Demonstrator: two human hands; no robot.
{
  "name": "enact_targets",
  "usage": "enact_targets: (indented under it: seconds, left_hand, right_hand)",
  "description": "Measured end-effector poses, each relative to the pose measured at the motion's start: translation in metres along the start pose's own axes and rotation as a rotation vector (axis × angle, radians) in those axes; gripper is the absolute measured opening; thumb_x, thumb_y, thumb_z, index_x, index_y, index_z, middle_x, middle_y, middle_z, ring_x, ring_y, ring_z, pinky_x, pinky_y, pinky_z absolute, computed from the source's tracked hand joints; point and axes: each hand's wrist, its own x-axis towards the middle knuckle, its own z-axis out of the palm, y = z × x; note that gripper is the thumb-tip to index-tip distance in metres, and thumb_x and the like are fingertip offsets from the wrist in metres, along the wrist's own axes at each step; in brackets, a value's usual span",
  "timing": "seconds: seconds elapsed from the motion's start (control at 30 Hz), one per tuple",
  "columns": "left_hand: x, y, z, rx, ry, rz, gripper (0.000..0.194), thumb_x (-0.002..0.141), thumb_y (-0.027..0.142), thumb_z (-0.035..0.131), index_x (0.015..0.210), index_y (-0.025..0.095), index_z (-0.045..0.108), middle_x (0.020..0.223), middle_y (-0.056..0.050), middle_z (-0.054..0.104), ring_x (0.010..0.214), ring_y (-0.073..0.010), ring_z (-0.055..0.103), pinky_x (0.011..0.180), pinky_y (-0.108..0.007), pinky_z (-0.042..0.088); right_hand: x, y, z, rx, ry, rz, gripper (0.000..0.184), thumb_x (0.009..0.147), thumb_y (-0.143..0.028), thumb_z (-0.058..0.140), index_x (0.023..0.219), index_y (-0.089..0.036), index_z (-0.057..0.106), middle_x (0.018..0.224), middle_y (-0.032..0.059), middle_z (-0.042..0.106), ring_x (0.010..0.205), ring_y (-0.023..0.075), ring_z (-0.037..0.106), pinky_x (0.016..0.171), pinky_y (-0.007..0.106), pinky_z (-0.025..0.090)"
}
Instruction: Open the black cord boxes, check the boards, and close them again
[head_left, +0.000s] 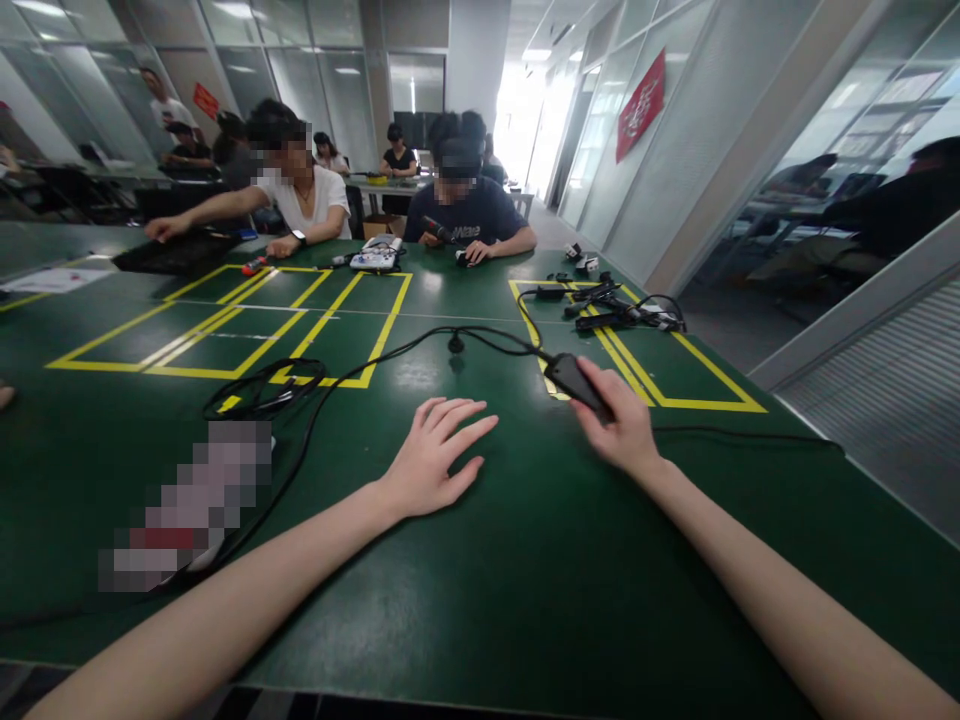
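Observation:
My right hand (626, 425) is closed around a black power adapter (576, 385) above the green table. A black cord (397, 350) leaves the adapter's far end and runs left across the table. My left hand (435, 455) is over the table with its fingers spread, and it holds nothing. Beyond its fingertips a small black plug-like piece (455, 344) lies by the cord. To the left, a coil of black cable (262, 392) carries a yellow tag. A long pale object (199, 500), blurred out by pixelation, lies near my left forearm.
Yellow tape (386, 330) marks rectangles on the green table (450, 620). At the far right sits a heap of black cables and devices (619, 310). Across the table are two people, one near a black tray (176, 252), with a white controller-like device (377, 254) between them.

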Motion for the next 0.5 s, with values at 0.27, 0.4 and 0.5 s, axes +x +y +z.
enact_targets:
  seconds: [0.27,0.4,0.5]
  left_hand:
    - [0.0,-0.002,0.001,-0.037,-0.081,0.008,0.028,0.1,0.022,0.055,0.123,0.023,0.07,0.14,-0.012,0.066,0.132,-0.0292,0.056,0.109,-0.052,0.046]
    - [0.0,-0.003,0.0,-0.112,-0.151,0.005,0.028,0.1,0.023,0.054,0.122,0.022,0.071,0.129,-0.01,0.072,0.124,-0.0267,0.062,0.107,-0.049,0.049]
    - [0.0,-0.004,0.0,-0.151,-0.203,0.009,0.027,0.101,0.024,0.052,0.118,0.021,0.073,0.115,-0.008,0.076,0.115,-0.0241,0.066,0.104,-0.045,0.051]
  right_hand:
    - [-0.002,0.062,-0.042,-0.146,0.435,0.503,0.064,0.094,-0.041,0.052,0.149,-0.008,0.053,0.14,0.0244,0.062,0.128,0.0369,0.062,0.109,0.05,0.047]
    - [-0.006,0.072,-0.056,-0.311,0.211,0.659,0.067,0.092,-0.039,0.049,0.15,-0.005,0.051,0.138,0.0268,0.063,0.122,0.0368,0.065,0.106,0.046,0.049]
    - [-0.01,0.079,-0.056,-0.42,-0.026,0.773,0.064,0.094,-0.039,0.048,0.152,-0.011,0.05,0.131,0.0234,0.067,0.113,0.0381,0.068,0.095,0.049,0.054]
